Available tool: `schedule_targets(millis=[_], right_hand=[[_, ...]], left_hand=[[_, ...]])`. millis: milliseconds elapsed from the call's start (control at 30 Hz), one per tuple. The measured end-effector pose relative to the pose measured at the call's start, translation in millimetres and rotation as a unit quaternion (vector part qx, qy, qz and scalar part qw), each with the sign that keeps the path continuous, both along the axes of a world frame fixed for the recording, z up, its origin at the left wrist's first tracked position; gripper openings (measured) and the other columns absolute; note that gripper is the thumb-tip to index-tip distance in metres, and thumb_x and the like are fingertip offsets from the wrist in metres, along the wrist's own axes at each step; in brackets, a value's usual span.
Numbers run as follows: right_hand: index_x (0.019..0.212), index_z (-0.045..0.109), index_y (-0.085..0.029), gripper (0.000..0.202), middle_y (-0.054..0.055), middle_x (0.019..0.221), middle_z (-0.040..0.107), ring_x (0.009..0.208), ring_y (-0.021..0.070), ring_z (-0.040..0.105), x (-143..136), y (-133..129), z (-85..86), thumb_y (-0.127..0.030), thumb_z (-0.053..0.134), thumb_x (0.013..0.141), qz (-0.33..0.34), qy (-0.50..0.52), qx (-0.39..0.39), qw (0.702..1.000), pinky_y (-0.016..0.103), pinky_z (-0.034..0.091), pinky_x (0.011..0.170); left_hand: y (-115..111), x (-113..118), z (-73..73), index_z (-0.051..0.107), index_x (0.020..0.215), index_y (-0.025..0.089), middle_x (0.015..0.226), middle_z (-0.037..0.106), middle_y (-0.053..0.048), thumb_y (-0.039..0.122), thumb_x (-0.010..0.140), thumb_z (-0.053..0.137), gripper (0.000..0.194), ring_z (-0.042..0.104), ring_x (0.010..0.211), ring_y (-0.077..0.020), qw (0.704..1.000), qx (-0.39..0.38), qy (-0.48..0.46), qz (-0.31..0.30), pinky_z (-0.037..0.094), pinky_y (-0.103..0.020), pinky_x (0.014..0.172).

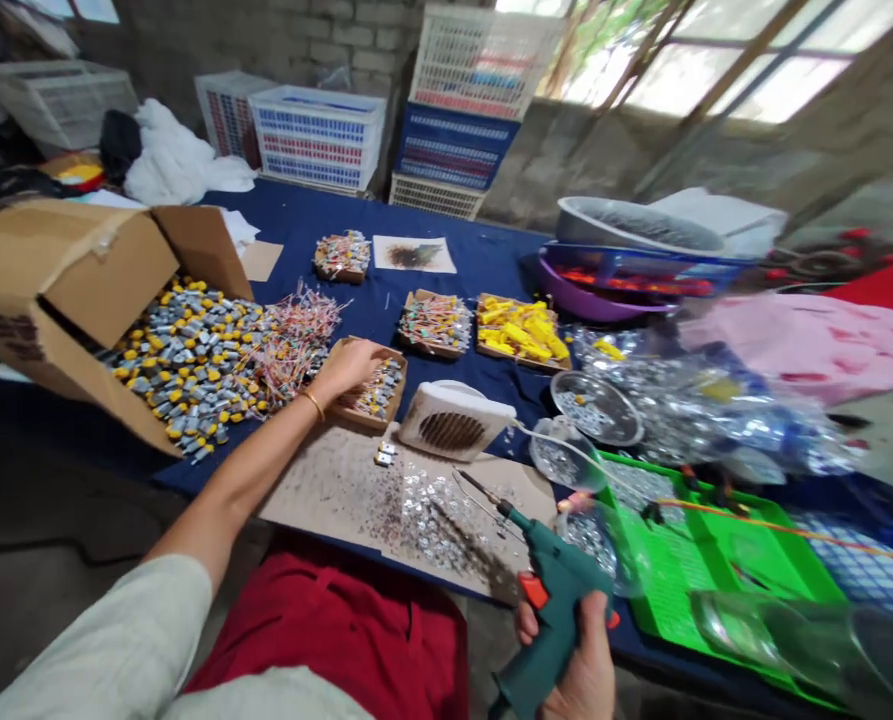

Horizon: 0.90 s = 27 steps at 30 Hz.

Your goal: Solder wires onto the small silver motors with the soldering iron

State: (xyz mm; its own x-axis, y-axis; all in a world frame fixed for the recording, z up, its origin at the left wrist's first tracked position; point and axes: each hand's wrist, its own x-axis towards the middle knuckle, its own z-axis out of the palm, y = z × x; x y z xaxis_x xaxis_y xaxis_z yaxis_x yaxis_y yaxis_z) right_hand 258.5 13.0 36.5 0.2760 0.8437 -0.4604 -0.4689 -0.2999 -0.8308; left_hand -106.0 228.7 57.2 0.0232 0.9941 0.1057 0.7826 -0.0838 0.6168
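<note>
My right hand [585,665] is wrapped round the handle of a green soldering gun [558,565] with a red trigger. Its thin tip points up and left over a brown board [311,480] strewn with small shiny bits. My left hand [354,365] reaches into a small cardboard tray [371,420] of little motors with wires. Its fingers curl down among them, and the fingertips are hidden. Two or so small motors [384,454] lie on the board, in front of a white fan-like box [453,420] with a round grille.
Left, an open carton [78,270] spills motors [198,350] beside a wire heap [300,335]. Behind are trays of wired parts [437,325] and yellow pieces [521,330]. Right are clear bowls [596,405], a green tray [783,570] and an orange cord [783,530].
</note>
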Motion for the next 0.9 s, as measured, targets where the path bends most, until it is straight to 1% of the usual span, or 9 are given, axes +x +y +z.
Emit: schedule_targets(millis=[100,167,233,267,333,500,700,800,900], right_hand=[[0.100,0.063,-0.021,0.071,0.000,0.072,0.072,0.036,0.0113,0.050,-13.9,14.1,3.4,-0.068,0.083,0.051,0.013,0.008,0.001,1.000,0.023,0.040,0.029],[0.103,0.062,-0.023,0.072,0.000,0.074,0.072,0.036,0.0118,0.050,-21.4,20.8,5.2,-0.067,0.084,0.050,0.036,0.007,0.013,0.999,0.024,0.040,0.029],[0.104,0.062,-0.024,0.071,0.000,0.074,0.071,0.036,0.0121,0.049,-27.5,26.1,6.5,-0.068,0.082,0.052,0.054,-0.003,0.017,0.998,0.025,0.039,0.028],[0.103,0.062,-0.024,0.069,0.000,0.072,0.071,0.035,0.0121,0.048,-30.7,28.4,7.2,-0.069,0.081,0.053,0.061,-0.010,0.016,0.998,0.025,0.039,0.028],[0.101,0.063,-0.024,0.067,0.001,0.071,0.070,0.035,0.0121,0.047,-38.1,32.2,9.3,-0.070,0.079,0.055,0.078,-0.020,0.013,0.997,0.025,0.037,0.027],[0.099,0.066,-0.028,0.055,0.003,0.073,0.071,0.035,0.0125,0.046,-57.9,31.2,19.9,-0.069,0.075,0.063,0.080,-0.026,0.028,0.996,0.026,0.036,0.027],[0.100,0.065,-0.024,0.065,0.002,0.073,0.071,0.036,0.0133,0.048,-51.6,21.6,23.8,-0.069,0.079,0.055,0.077,-0.013,0.023,0.997,0.026,0.037,0.028],[0.100,0.063,-0.022,0.068,0.002,0.072,0.071,0.036,0.0135,0.049,-48.7,21.8,22.8,-0.069,0.081,0.053,0.084,-0.015,0.015,0.996,0.026,0.037,0.028],[0.096,0.065,-0.021,0.063,0.002,0.068,0.070,0.036,0.0122,0.047,-52.2,20.4,25.0,-0.069,0.078,0.058,0.088,-0.014,0.030,0.996,0.025,0.037,0.028]], left_hand=[[-64.7,-8.0,-10.6,0.071,0.111,0.020,0.118,0.070,-0.009,0.022,0.089,0.056,0.027,0.061,0.112,-0.0202,0.996,0.080,-0.036,-0.012,0.043,-0.031,0.101],[-110.3,-24.9,-21.8,0.072,0.103,0.021,0.110,0.072,-0.008,0.023,0.091,0.053,0.022,0.064,0.104,-0.0189,0.992,0.084,-0.038,0.090,0.046,-0.030,0.097],[-145.3,-47.6,-32.9,0.070,0.097,0.019,0.101,0.072,-0.009,0.024,0.092,0.051,0.020,0.064,0.099,-0.0203,0.963,0.081,0.000,0.256,0.047,-0.031,0.093],[-156.8,-58.2,-37.8,0.070,0.096,0.018,0.099,0.071,-0.009,0.024,0.092,0.052,0.020,0.064,0.097,-0.0212,0.949,0.071,0.019,0.307,0.047,-0.031,0.090],[-167.3,-72.4,-45.1,0.068,0.097,0.018,0.097,0.071,-0.009,0.026,0.092,0.053,0.018,0.064,0.093,-0.0217,0.941,0.053,0.042,0.332,0.046,-0.031,0.086],[-152.5,-72.8,-42.2,0.067,0.098,0.018,0.094,0.070,-0.008,0.028,0.093,0.052,0.019,0.064,0.089,-0.0202,0.955,0.056,0.042,0.288,0.045,-0.028,0.081],[-117.4,-97.9,-0.1,0.067,0.102,0.016,0.107,0.067,-0.013,0.028,0.096,0.046,0.025,0.057,0.106,-0.0246,0.926,0.141,0.112,0.332,0.041,-0.035,0.095],[-82.4,-105.6,19.3,0.069,0.098,0.015,0.109,0.067,-0.016,0.022,0.092,0.049,0.022,0.054,0.112,-0.0292,0.954,0.077,0.191,0.219,0.037,-0.042,0.100],[-46.6,-104.2,27.0,0.070,0.100,0.013,0.117,0.065,-0.019,0.015,0.083,0.056,0.022,0.047,0.123,-0.0348,0.958,-0.040,0.244,0.143,0.031,-0.050,0.104]])
